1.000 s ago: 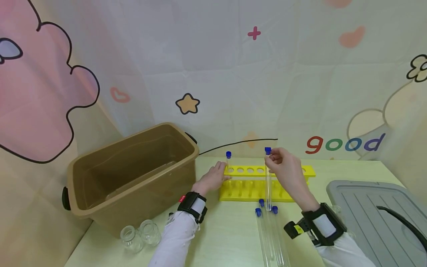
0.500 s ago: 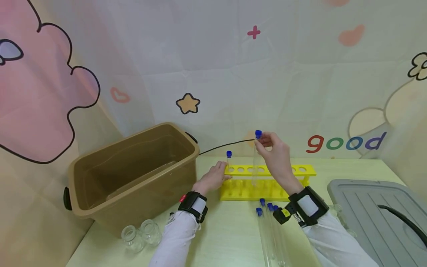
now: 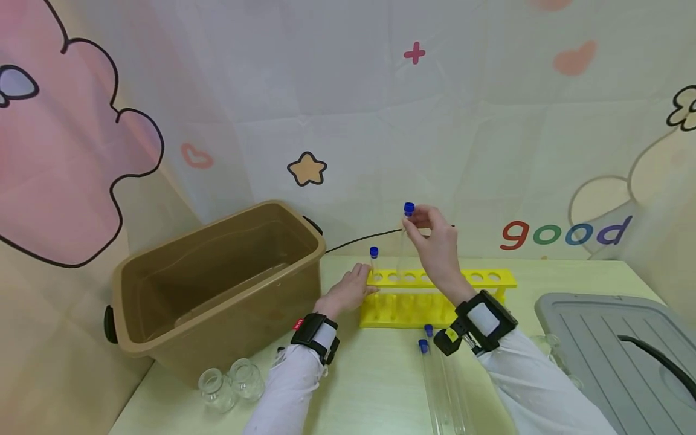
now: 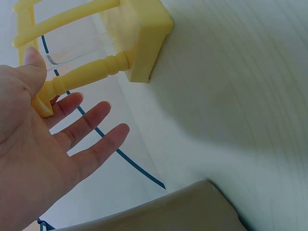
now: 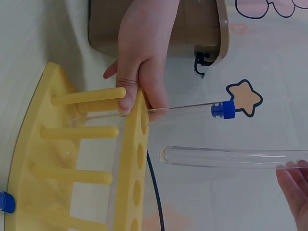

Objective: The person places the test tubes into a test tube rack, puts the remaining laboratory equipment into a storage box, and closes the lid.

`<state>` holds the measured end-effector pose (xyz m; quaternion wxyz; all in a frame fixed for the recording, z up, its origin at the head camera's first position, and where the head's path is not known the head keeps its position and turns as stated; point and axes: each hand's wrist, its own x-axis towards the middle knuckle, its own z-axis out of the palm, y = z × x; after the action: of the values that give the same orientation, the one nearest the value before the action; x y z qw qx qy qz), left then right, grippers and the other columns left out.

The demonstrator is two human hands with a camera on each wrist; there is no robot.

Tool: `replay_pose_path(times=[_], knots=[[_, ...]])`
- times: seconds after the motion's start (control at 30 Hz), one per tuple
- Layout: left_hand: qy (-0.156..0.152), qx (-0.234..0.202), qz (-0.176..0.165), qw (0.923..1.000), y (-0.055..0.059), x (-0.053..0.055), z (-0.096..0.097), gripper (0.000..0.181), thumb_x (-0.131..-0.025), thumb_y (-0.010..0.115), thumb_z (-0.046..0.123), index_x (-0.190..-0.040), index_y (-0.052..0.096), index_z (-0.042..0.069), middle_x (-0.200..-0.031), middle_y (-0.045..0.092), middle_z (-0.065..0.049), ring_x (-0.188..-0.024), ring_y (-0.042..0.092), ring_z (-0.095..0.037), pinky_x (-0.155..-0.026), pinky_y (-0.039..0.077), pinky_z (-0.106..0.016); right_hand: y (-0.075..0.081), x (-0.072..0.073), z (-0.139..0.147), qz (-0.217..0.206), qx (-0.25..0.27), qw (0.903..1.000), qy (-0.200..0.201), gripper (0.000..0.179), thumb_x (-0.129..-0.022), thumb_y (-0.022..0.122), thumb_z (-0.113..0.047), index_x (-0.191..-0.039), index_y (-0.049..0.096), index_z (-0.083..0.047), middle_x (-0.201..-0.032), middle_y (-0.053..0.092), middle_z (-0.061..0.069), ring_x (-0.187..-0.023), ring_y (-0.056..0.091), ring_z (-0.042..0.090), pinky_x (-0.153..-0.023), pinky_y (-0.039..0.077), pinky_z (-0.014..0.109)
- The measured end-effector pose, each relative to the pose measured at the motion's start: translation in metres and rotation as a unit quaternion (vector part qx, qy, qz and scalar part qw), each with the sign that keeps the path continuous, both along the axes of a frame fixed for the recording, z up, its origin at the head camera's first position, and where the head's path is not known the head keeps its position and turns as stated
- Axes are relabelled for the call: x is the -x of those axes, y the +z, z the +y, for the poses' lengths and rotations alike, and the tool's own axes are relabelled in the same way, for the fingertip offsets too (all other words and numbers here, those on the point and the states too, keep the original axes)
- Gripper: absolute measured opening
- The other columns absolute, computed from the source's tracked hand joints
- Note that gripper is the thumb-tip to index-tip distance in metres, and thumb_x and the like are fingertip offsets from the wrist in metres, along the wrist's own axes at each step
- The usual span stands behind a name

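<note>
A yellow test tube rack [image 3: 435, 319] stands on the table, and my left hand [image 3: 345, 293] grips its left end, thumb and forefinger pinching the top bar in the left wrist view. One blue-capped test tube [image 5: 187, 113] sits in the end hole beside that hand. My right hand [image 3: 435, 244] pinches a second clear test tube [image 5: 226, 157] just below its blue cap [image 3: 409, 208]. This tube hangs upright above the rack; in the right wrist view its rounded bottom is apart from the holes. Several blue-capped test tubes [image 3: 435, 386] lie on the table before the rack, partly hidden by the right wrist.
A brown plastic bin [image 3: 234, 308] stands at the left. Two small glass bottles [image 3: 216, 391] are by its front corner. A grey lid [image 3: 603, 356] with a black handle lies at the right, with more glassware [image 3: 550, 344] near its edge, partly hidden by the sleeve.
My right hand has lifted its test tube from in front of the rack and carried it leftward above the holes. The left hand has stayed on the rack's end.
</note>
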<state>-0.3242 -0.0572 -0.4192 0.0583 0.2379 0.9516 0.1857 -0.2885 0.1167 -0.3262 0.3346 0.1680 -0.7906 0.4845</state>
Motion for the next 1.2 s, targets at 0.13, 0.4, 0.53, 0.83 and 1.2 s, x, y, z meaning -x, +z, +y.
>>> replay_pose_path(times=[0.13,0.4,0.53,0.83,1.2], knots=[[0.001,0.000,0.000,1.0000,0.001,-0.001,0.000,0.050,-0.093,0.045,0.032,-0.134,0.029,0.007,-0.117,0.038,-0.007,-0.095,0.043,-0.021,-0.084,0.040,-0.029,-0.004,0.004,-0.004,-0.003,0.007,0.9999,0.007,0.024,-0.087,0.061,-0.009,-0.108,0.053,0.001,-0.093,0.059,0.009,-0.082,0.056,0.018,-0.069,0.049,0.032],[0.007,0.003,-0.004,1.0000,0.003,-0.002,0.000,0.051,-0.093,0.045,0.033,-0.135,0.028,0.009,-0.117,0.037,-0.006,-0.096,0.042,-0.020,-0.082,0.039,-0.027,-0.013,0.009,-0.011,-0.008,-0.003,0.9998,0.017,0.023,-0.086,0.061,-0.007,-0.107,0.054,-0.001,-0.093,0.059,0.008,-0.083,0.055,0.019,-0.071,0.049,0.036],[0.003,0.003,0.000,1.0000,0.002,-0.002,0.000,0.050,-0.094,0.045,0.032,-0.135,0.028,0.008,-0.120,0.037,-0.007,-0.096,0.042,-0.021,-0.084,0.039,-0.028,-0.018,0.010,-0.011,-0.005,-0.012,0.9998,0.017,0.022,-0.085,0.062,-0.005,-0.106,0.054,-0.001,-0.092,0.058,0.008,-0.081,0.055,0.019,-0.069,0.049,0.035],[0.004,0.003,0.002,1.0000,0.002,-0.002,0.000,0.051,-0.094,0.046,0.031,-0.134,0.028,0.007,-0.122,0.037,-0.008,-0.096,0.043,-0.021,-0.087,0.038,-0.029,-0.037,0.015,-0.007,-0.019,-0.021,0.9993,0.024,0.021,-0.085,0.063,-0.005,-0.104,0.054,0.000,-0.090,0.058,0.009,-0.080,0.057,0.020,-0.067,0.050,0.034],[0.009,0.000,-0.003,1.0000,0.000,-0.001,0.000,0.051,-0.093,0.046,0.033,-0.135,0.028,0.008,-0.123,0.037,-0.007,-0.099,0.043,-0.021,-0.088,0.038,-0.029,-0.063,0.014,-0.002,-0.039,-0.043,0.9975,0.041,0.019,-0.084,0.063,-0.005,-0.100,0.054,-0.001,-0.089,0.058,0.008,-0.079,0.058,0.020,-0.066,0.050,0.032]])
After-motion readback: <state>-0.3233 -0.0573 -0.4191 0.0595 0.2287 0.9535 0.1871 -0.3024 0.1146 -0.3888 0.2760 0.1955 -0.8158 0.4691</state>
